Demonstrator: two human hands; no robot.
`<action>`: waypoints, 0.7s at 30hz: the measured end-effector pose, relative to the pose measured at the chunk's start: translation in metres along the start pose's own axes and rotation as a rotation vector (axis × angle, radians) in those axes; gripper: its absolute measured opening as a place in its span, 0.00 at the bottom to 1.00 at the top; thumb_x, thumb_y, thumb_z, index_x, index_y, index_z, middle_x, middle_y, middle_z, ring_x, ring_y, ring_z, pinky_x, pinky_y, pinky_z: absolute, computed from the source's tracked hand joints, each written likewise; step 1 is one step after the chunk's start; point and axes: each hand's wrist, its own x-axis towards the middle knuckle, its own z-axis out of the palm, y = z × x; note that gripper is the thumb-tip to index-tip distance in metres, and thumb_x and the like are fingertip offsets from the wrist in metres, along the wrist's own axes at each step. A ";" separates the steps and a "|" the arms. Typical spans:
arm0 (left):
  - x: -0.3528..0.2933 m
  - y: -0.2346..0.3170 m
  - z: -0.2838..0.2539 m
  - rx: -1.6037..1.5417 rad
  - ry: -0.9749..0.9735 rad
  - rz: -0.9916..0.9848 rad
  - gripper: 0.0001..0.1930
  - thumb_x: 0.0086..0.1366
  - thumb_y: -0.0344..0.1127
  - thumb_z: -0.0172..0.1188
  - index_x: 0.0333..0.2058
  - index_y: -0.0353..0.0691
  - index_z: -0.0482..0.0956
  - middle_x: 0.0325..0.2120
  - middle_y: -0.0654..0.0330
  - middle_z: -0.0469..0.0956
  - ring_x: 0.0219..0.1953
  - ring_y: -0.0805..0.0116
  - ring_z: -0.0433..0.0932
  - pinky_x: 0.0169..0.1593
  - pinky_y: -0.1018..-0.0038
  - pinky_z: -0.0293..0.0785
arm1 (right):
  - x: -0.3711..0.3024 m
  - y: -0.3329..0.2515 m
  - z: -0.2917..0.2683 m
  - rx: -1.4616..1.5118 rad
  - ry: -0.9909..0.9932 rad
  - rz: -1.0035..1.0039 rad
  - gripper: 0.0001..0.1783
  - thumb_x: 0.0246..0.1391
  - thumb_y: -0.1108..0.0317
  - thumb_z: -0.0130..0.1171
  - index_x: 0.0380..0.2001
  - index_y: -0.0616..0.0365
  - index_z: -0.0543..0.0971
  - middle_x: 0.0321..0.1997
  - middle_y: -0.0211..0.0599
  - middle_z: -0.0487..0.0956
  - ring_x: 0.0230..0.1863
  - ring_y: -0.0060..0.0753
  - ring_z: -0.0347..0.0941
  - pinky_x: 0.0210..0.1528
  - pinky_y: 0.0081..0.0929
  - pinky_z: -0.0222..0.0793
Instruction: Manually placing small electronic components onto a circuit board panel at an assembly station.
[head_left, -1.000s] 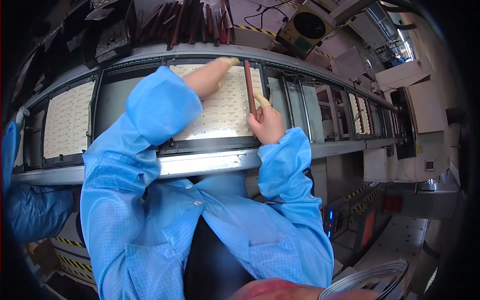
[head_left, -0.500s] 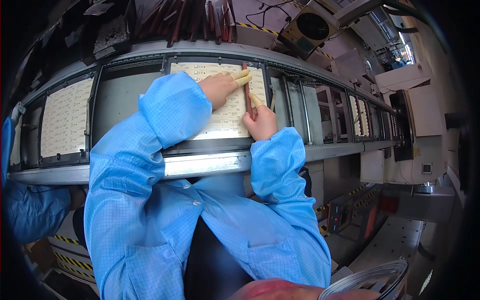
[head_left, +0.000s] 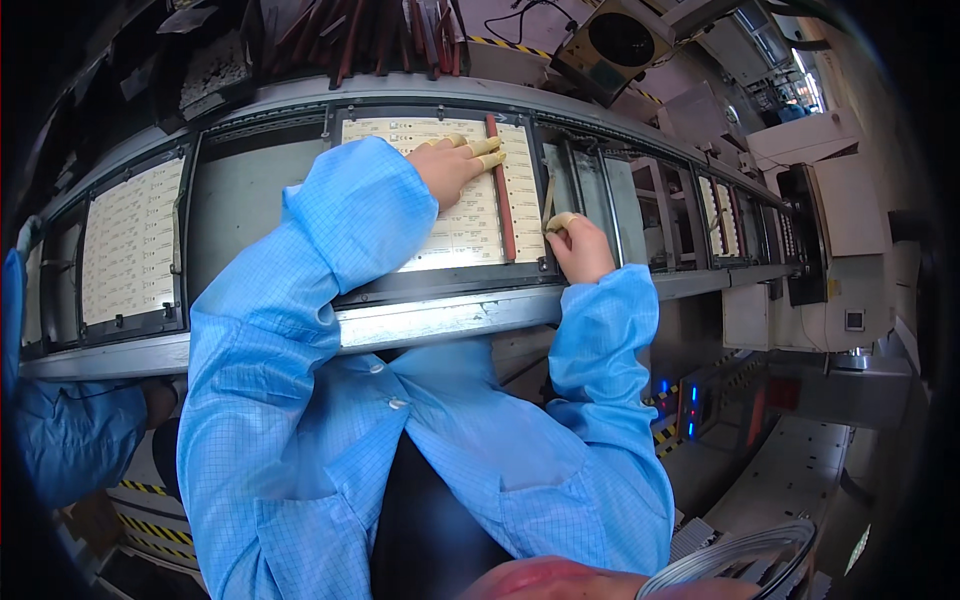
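Observation:
My left hand [head_left: 455, 170] lies palm down on a pale printed panel [head_left: 450, 245], fingers stretched out in yellowish finger cots. Its fingertips touch a long reddish-brown bar [head_left: 503, 200] that lies across the panel near its right side. The panel sits in a black frame [head_left: 420, 284] on the rail line. My right hand [head_left: 582, 248] is at the right edge of this frame, thumb and index finger pinched together. Those fingertips meet the lower end of a thin tan strip [head_left: 549, 198] beside the frame; whether they grip it or something smaller is hidden.
A metal rail [head_left: 440, 322] runs along my side of the line. Another framed panel [head_left: 130, 240] stands to the left, near a co-worker's blue sleeve [head_left: 75, 425]. Several reddish-brown bars [head_left: 350, 40] are piled beyond the line. Cross rods [head_left: 610, 220] lie to the right.
My right hand has let go of the reddish-brown bar and moved right to the frame's edge. The left hand stays on the panel, its fingertips still at the bar.

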 end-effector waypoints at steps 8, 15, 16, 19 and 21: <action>-0.001 0.000 0.000 -0.022 0.024 0.016 0.36 0.53 0.19 0.47 0.62 0.51 0.54 0.64 0.65 0.49 0.61 0.56 0.57 0.63 0.66 0.55 | 0.031 -0.033 0.004 0.270 -0.023 0.138 0.08 0.41 0.70 0.60 0.27 0.61 0.78 0.23 0.40 0.78 0.25 0.33 0.75 0.30 0.27 0.70; 0.001 0.001 0.004 -0.022 0.045 0.035 0.36 0.52 0.19 0.48 0.61 0.50 0.55 0.64 0.64 0.49 0.59 0.55 0.58 0.62 0.65 0.57 | 0.055 -0.050 0.030 0.493 0.010 0.276 0.07 0.41 0.70 0.62 0.25 0.63 0.79 0.21 0.35 0.78 0.23 0.25 0.74 0.29 0.23 0.70; 0.002 -0.001 0.003 -0.021 0.042 0.030 0.36 0.52 0.19 0.48 0.61 0.50 0.55 0.64 0.64 0.49 0.59 0.55 0.58 0.62 0.65 0.57 | 0.056 -0.050 0.032 0.465 0.044 0.275 0.07 0.42 0.70 0.61 0.26 0.63 0.79 0.21 0.35 0.78 0.23 0.25 0.74 0.29 0.23 0.70; -0.001 -0.001 -0.002 -0.034 0.019 0.040 0.36 0.52 0.20 0.48 0.61 0.50 0.55 0.63 0.63 0.50 0.58 0.54 0.60 0.61 0.65 0.58 | 0.052 -0.062 0.024 0.392 0.031 0.221 0.07 0.43 0.71 0.61 0.28 0.62 0.78 0.22 0.34 0.78 0.23 0.24 0.73 0.29 0.22 0.70; -0.005 0.003 -0.011 -0.065 -0.003 0.002 0.35 0.52 0.21 0.49 0.61 0.48 0.55 0.63 0.59 0.50 0.58 0.55 0.59 0.61 0.65 0.59 | 0.051 -0.057 0.025 0.412 0.023 0.201 0.07 0.44 0.71 0.61 0.29 0.62 0.78 0.22 0.34 0.77 0.23 0.24 0.72 0.29 0.22 0.69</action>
